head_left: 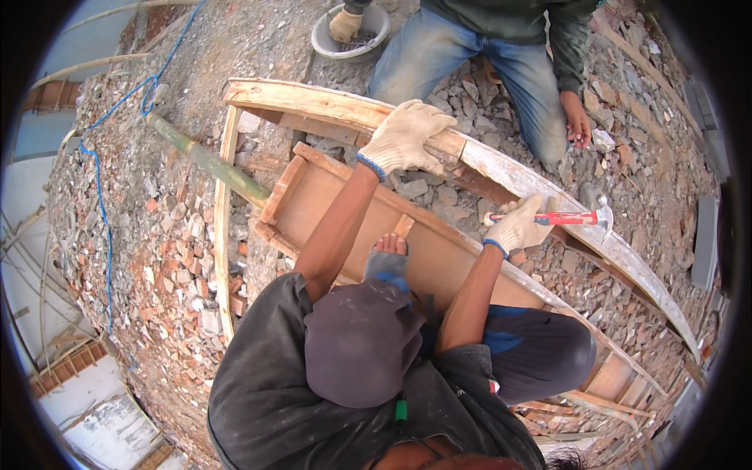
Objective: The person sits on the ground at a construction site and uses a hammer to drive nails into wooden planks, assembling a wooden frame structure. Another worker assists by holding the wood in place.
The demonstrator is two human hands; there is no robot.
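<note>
My left hand point(403, 137), in a cream knit glove, grips the long wooden board point(305, 100) at about its middle. Its thumb is on the near side and its fingers reach over the top. My right hand point(517, 225), gloved too, is closed round the red handle of a claw hammer point(570, 218). The hammer lies nearly level, its metal head to the right, over the pale, whitish stretch of board point(517, 174). Under my arms lies a framed plywood panel point(439, 258), with my foot point(389, 254) on it.
Opposite me a co-worker in jeans kneels, one gloved hand point(345, 26) in a grey bucket point(374, 39) of dark, thin pieces, the bare hand point(576, 119) by the knee. A bamboo pole point(207, 160) meets the panel. Broken rubble point(172, 266) and a blue rope point(100, 204) lie left.
</note>
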